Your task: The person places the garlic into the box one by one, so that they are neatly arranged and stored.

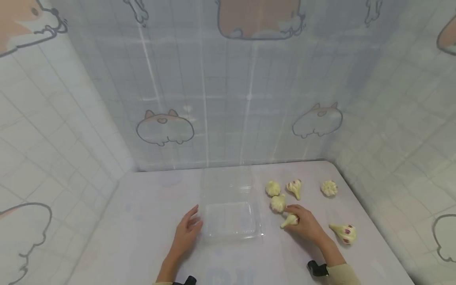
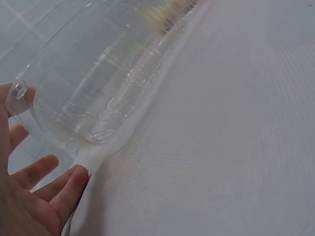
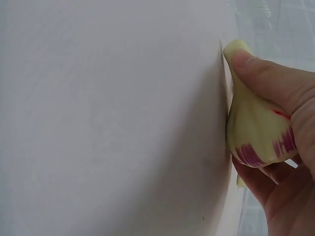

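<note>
My right hand (image 1: 304, 223) holds a pale garlic bulb (image 3: 256, 125) with purple streaks, low at the tabletop. In the right wrist view the thumb lies along the bulb's neck and the fingers curl under its round end. My left hand (image 1: 187, 231) is beside the left edge of a clear plastic box (image 1: 231, 236), fingers relaxed and holding nothing. Whether a fingertip touches the box, I cannot tell. The box's clear lid (image 1: 226, 178) is folded back flat toward the wall. Just beyond my right hand lies another garlic bulb (image 1: 278, 203).
Near that bulb lie a rounder garlic bulb (image 1: 272, 189) and a purple-marked garlic bulb (image 1: 294, 187). Farther right are a knobbly garlic head (image 1: 329, 188) and a long-necked garlic bulb (image 1: 344, 233). Printed sheets (image 1: 228, 99) wall the white table (image 1: 142, 221) at the back and sides.
</note>
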A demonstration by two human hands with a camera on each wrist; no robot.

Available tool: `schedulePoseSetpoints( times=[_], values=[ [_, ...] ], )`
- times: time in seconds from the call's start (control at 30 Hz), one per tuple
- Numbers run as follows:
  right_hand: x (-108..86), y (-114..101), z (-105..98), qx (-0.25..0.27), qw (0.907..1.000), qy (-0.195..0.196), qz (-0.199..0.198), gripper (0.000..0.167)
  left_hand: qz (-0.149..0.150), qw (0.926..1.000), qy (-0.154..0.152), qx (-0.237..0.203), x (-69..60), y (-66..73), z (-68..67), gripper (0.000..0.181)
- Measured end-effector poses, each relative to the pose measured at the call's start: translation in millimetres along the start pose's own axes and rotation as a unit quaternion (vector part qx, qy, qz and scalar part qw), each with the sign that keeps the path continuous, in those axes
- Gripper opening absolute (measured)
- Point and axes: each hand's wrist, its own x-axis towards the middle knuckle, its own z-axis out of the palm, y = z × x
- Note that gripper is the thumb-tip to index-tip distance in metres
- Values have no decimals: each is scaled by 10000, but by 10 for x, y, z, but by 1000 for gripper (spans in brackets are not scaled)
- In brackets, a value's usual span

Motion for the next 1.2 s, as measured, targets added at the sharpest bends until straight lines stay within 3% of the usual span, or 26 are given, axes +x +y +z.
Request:
schedulePoseSetpoints(
  times=[0.2,0.47,0.63,0.77,0.87,1.0,1.2],
  values=[
    [-40,-33,34,171,9995,200,-149,43,-212,9996,-96,-177,13,-228,43,54],
    [7,-136,103,512,9963,663,-193,24,-244,9994,-76,-219,33,-251,39,49],
    [33,-230,141,821,9901,1038,-463,23,-375,9987,-158,-304,45,-219,43,48],
    [71,-319,183,1034,9835,1311,-699,23,-459,9982,-267,-263,42,10,6,50],
    [93,-403,219,1152,9801,1487,-632,24,-399,9982,-310,-329,32,157,-19,50],
    [122,-535,262,1245,9759,1719,-500,27,-327,9975,-344,-519,34,153,-16,51],
    [172,-722,328,1361,9689,1913,-784,29,-294,9962,-411,-707,41,158,-4,48]
  ],
)
